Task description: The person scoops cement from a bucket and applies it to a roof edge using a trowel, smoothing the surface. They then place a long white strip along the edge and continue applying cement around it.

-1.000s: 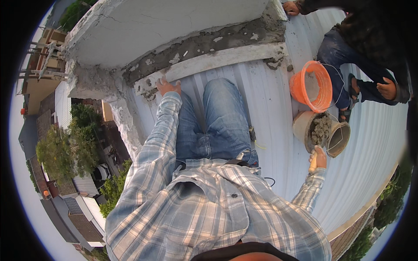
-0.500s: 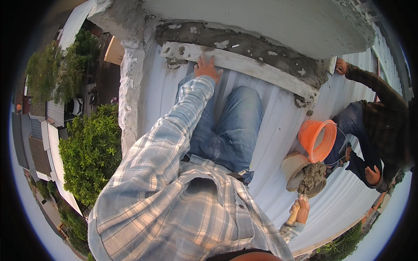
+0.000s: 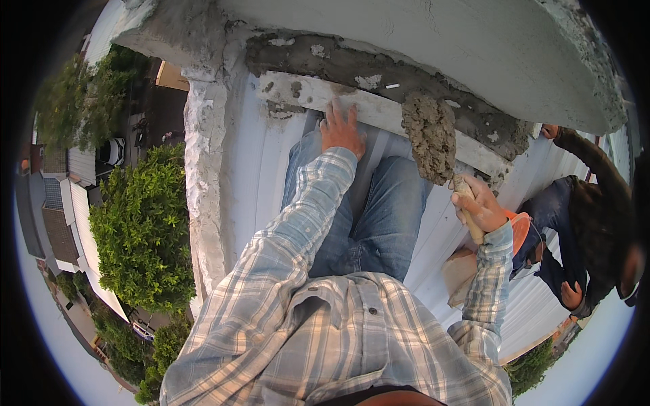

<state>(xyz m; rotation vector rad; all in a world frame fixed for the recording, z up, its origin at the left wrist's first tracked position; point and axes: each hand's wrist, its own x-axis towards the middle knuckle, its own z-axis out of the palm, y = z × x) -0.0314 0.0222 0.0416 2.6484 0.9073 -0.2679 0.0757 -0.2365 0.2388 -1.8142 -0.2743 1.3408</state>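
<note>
My left hand (image 3: 342,132), fingers spread, rests against a long white board (image 3: 365,101) along a band of wet grey mortar (image 3: 305,54) at the foot of the wall. My right hand (image 3: 479,203) is closed on a trowel's pale wooden handle (image 3: 476,229). A lumpy pile of wet mortar (image 3: 428,135) sits on the trowel blade, held up in front of the board's right part. The blade itself is mostly hidden under the load.
A co-worker (image 3: 592,216) crouches at the right, one hand (image 3: 550,132) at the wall's end. An orange bucket (image 3: 520,225) and grey buckets (image 3: 459,274) are partly behind my right arm. A rough edge (image 3: 203,189) bounds the metal roof (image 3: 247,189); trees and houses lie below.
My right hand has lifted the mortar-loaded trowel out of the grey bucket and moved it up toward the board. My left hand stays on the board, while the view has shifted.
</note>
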